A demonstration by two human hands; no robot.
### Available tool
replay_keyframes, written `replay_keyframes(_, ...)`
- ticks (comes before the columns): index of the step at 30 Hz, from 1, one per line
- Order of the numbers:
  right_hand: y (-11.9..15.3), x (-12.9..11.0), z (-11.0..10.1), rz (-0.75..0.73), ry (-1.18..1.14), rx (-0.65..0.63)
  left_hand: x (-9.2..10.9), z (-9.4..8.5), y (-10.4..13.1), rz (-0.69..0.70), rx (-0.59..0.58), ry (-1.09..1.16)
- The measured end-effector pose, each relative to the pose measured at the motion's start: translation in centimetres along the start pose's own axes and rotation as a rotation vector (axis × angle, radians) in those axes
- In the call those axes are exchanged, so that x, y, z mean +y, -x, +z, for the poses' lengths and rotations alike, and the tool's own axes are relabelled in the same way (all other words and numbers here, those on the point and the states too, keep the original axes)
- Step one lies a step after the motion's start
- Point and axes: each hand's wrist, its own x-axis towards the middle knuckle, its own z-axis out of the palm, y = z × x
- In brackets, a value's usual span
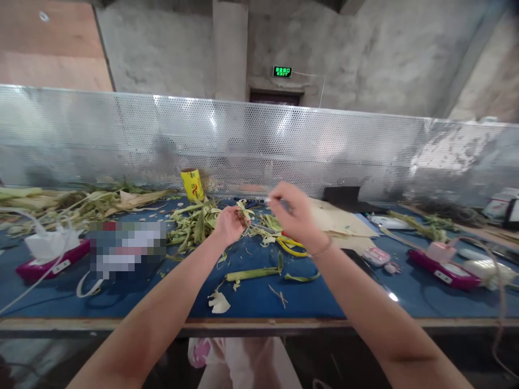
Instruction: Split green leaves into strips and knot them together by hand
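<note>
My left hand [230,225] is closed around a small brownish piece of plant [241,217] with pale green shreds at its top. To its right my right hand [291,212] is raised above the table, its fingers curled together and slightly blurred; whatever they may hold cannot be made out. A heap of pale green plant strips [190,229] lies beside my left hand. Below both hands a green stalk [254,274] rests on the blue table [243,302], near a curved green strip [302,277] and a white torn scrap [219,303]. Yellow-handled scissors [290,247] lie partly behind my right wrist.
A yellow can-like container [192,185] stands against the perforated metal screen [251,140]. Dry stalks and leaves [101,202] spread across the left. Purple power strips [446,274] with cables sit on both sides. Brown paper [344,221] and a pink case [376,256] are at right.
</note>
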Motion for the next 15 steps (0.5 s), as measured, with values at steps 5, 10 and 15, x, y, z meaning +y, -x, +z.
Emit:
replay_keyframes(5,2.9,5.4,5.0,0.061,0.061,-0.050,-0.5,-0.1,-0.1,0.042,-0.096,-0.130)
replay_keyframes(10,4.5,6.9,6.0,0.085,0.055,-0.046,-1.0,-0.6,-0.6,0.049,-0.188,-0.261)
replay_keyframes(15,4.2,6.6,6.6,0.058,0.161,-0.046,-1.1,-0.9,-0.8,-0.019,-0.230,-0.353)
